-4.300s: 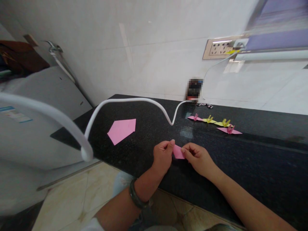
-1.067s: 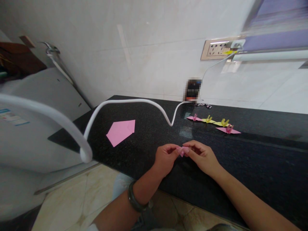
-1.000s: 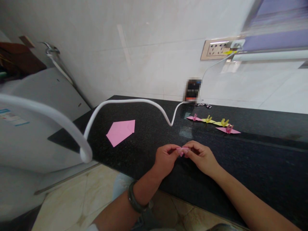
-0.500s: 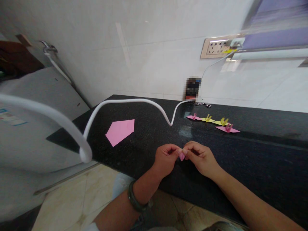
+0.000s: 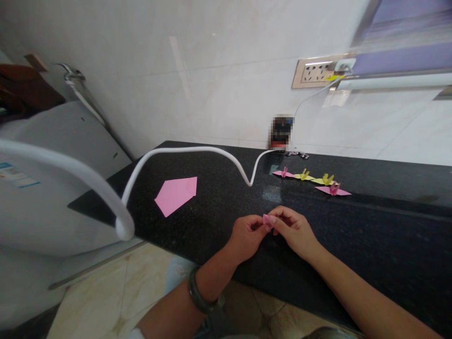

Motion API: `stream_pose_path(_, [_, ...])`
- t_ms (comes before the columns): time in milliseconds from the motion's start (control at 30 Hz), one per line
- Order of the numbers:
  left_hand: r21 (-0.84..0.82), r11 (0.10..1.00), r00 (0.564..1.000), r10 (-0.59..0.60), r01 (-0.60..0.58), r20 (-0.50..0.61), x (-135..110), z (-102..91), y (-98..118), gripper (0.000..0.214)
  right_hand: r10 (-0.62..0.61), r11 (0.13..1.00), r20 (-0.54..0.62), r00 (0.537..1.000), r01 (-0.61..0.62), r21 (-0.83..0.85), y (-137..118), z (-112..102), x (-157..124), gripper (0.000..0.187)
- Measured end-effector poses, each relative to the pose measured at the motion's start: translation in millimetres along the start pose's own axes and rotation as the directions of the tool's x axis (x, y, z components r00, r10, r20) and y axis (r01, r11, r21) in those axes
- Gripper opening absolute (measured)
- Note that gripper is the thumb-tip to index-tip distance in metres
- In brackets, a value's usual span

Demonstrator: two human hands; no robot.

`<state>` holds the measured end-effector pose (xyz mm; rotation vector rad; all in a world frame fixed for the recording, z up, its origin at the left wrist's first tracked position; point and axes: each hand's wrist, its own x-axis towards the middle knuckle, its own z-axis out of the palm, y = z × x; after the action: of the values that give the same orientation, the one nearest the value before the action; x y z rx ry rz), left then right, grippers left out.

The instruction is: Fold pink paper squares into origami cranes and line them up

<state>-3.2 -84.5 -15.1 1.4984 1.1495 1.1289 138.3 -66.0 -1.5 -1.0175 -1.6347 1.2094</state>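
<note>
Between my fingertips, just above the black countertop (image 5: 212,197), is a small folded piece of pink paper (image 5: 266,219). My left hand (image 5: 247,235) pinches its lower end with thumb and forefinger, a dark bangle on that wrist. My right hand (image 5: 294,230) grips it from the right, thumb in front, hiding much of the folds. Flat pink paper sheets (image 5: 176,195) lie to the left. Beyond my right hand stand folded paper cranes in a row: a pink crane (image 5: 283,173), a yellow crane (image 5: 303,176), another yellow crane (image 5: 326,180) and a pink crane (image 5: 334,189).
A white bent holder arm (image 5: 197,149) curves across the left side. A pixelated upright object (image 5: 281,132) leans on the wall, a cable running up to the wall socket (image 5: 312,73). A pale appliance (image 5: 70,188) stands left of the counter.
The folded pink paper has turned: its point hung downward between my hands and now its visible part sticks up. My left fingers have shifted slightly right and lower on it.
</note>
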Motion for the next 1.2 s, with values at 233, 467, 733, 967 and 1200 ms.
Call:
stream_pose_path(233, [0.047, 0.999, 0.999, 0.013, -0.015, 0.052, -1.8, 3.2, 0.9, 0.025, -0.064, 0.991, -0.046, 0.997, 0.058, -0.123, 3.2, 0.2, -1.5, 0.021])
stream_pose_path(467, [-0.026, 1.000, 1.000, 0.017, -0.016, 0.017, 0.6, 0.7, 0.5, 0.021, -0.026, 0.997, -0.108, 0.994, 0.018, -0.080, 3.5, -1.3, -1.3, 0.022])
stream_pose_path(733, [-0.167, 0.985, 0.997, -0.054, 0.046, -0.047, 3.6, -1.0, 0.8, 0.020, 0.032, 0.967, 0.028, 0.999, -0.038, 0.252, 8.7, -8.4, 1.6, 0.029])
stream_pose_path(967, [-0.261, 0.960, 0.995, -0.101, 0.100, 0.010, 2.8, -0.6, -0.5, 0.023, 0.006, 0.972, 0.120, 0.993, -0.034, 0.232, 3.1, -8.8, 0.4, 0.021])
stream_pose_path(1200, [-0.055, 0.998, 0.999, -0.013, 0.011, -0.040, 1.0, -3.7, 2.5, 0.027, 0.062, 0.971, 0.105, 0.993, -0.084, 0.224, 2.7, -7.4, 1.1, 0.021])
